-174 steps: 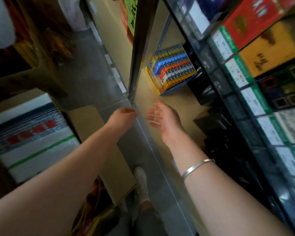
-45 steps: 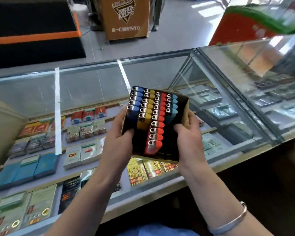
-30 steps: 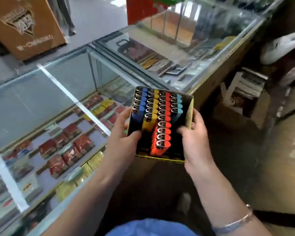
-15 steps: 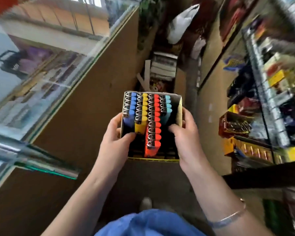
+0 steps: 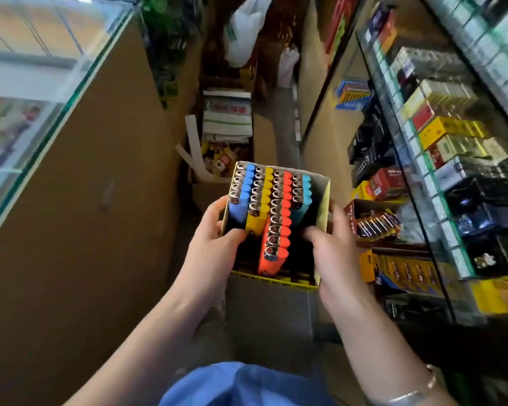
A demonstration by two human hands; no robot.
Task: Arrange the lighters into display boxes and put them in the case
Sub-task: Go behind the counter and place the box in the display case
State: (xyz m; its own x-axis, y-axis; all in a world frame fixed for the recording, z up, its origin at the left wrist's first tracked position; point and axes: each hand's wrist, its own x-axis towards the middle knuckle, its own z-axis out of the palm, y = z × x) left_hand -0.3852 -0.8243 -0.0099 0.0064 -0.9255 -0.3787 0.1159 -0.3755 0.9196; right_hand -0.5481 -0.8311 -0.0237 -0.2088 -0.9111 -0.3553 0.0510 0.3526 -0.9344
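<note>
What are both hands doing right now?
Left hand: grips the lighter box by its left side.
Right hand: grips the box by its right side.

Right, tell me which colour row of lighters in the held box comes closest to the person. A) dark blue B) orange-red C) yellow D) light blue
B: the orange-red row in the display box runs well past the dark blue, yellow and light blue rows toward the person.

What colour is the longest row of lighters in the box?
Orange-red, clearest in the head view.
</note>
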